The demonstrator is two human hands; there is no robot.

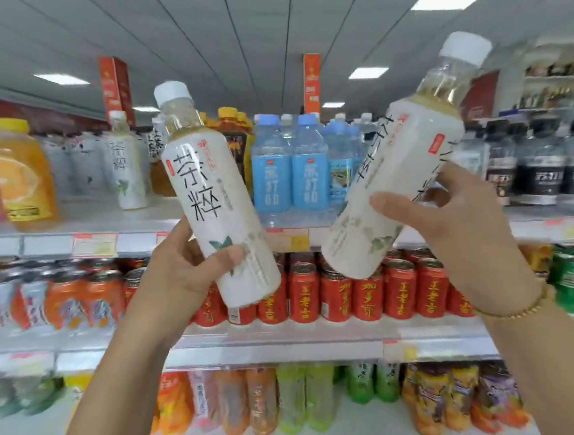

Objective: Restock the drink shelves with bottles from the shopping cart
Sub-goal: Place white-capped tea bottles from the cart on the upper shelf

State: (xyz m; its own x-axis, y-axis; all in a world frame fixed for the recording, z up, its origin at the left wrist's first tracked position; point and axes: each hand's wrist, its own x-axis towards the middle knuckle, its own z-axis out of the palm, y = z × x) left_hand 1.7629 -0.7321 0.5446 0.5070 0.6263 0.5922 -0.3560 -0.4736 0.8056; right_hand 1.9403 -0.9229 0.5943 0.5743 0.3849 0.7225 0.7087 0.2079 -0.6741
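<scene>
Shop shelving packed with drinks fills the frame under a panelled ceiling (191, 21). Nearest, at lower centre, the left hand (185, 271) curls around the lower body of the left tea bottle (212, 194), a white-wrapped bottle with a white cap, tilted so the cap points toward the upper left. At centre right the right hand (449, 226), with a beaded bracelet (518, 312) on its wrist, grips the right tea bottle (395, 177) of the same kind, thumb across the front and fingers behind, cap leaning to the upper right. Both bottles are in the air in front of the shelves, apart from each other; the cart is out of view.

The step in hand looks like bringing a pair up for shelving. Matching tea bottles (128, 167) stand on the top shelf (162, 214) at left, with bare shelf just to their right. The next move likely calls for righting each bottle and setting it there, label outward, without knocking its neighbours. Farther back stand blue water bottles (289, 173), and red cans (400, 288) line the shelf below.
</scene>
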